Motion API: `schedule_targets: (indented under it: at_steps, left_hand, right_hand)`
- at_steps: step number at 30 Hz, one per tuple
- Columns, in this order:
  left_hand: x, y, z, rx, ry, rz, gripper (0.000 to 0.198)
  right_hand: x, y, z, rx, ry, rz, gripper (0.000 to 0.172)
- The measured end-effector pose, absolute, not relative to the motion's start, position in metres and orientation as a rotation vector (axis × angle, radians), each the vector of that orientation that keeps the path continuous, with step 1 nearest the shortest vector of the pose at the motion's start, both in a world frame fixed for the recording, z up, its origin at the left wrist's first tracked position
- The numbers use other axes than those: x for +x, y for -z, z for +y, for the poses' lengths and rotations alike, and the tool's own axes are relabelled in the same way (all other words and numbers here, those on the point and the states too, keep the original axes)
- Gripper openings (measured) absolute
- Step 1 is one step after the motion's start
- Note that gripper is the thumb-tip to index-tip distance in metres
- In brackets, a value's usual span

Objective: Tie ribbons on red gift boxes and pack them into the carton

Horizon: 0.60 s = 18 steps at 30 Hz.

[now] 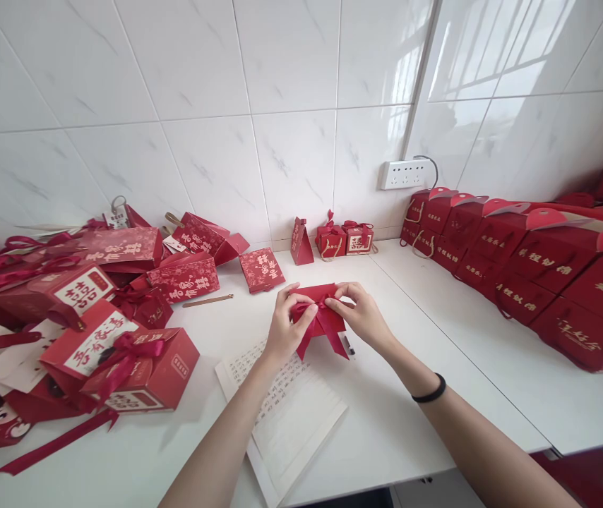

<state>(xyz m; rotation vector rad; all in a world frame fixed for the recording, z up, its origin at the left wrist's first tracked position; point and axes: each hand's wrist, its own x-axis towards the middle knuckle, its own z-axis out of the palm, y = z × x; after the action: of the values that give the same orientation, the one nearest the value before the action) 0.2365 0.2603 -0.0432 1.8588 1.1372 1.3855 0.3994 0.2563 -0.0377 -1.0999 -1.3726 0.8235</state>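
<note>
A small red gift box [327, 324] is in front of me, above the far end of an open notebook [301, 437]. Across its near side lies a dark red ribbon [308, 337] tied in a bow, its two tails hanging down. My left hand [287, 321] pinches the left part of the bow between thumb and fingers. On the other side, my right hand [361, 314] is closed on the bow's right part, thumb near the knot. My fingers partly cover the bow and the box's edges. A black-tipped pen [351, 347] shows beside the right ribbon tail.
Decorated red boxes [142, 370] and loose ribbons are heaped at left. Stacked red boxes [524, 254] line the right side. Two small boxes [358, 238] stand by the tiled wall, below a socket strip [406, 175]. A flat red box [262, 270] lies behind my left hand.
</note>
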Motion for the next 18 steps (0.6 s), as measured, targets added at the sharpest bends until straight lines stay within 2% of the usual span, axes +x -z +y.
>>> schedule_targets:
  at_steps: [4,11,18]
  left_hand:
    - [0.2398,0.0494,0.2582,1.847,-1.553,1.195,0.017]
    - [0.2421,0.0509,0.2581,1.796,-1.635,1.291,0.021]
    - [0.2428,0.0483,0.2583,1.778,-1.642,1.346,0.024]
  right_hand:
    - [0.4009,0.0365,0.2566,-1.111,-0.862,-1.348,0.044]
    - [0.4042,0.0321,0.2532,-1.139,-0.870,-1.336,0.039]
    - [0.4078,0.0330,0.2569,-1.032,-1.162,-1.203,0.047]
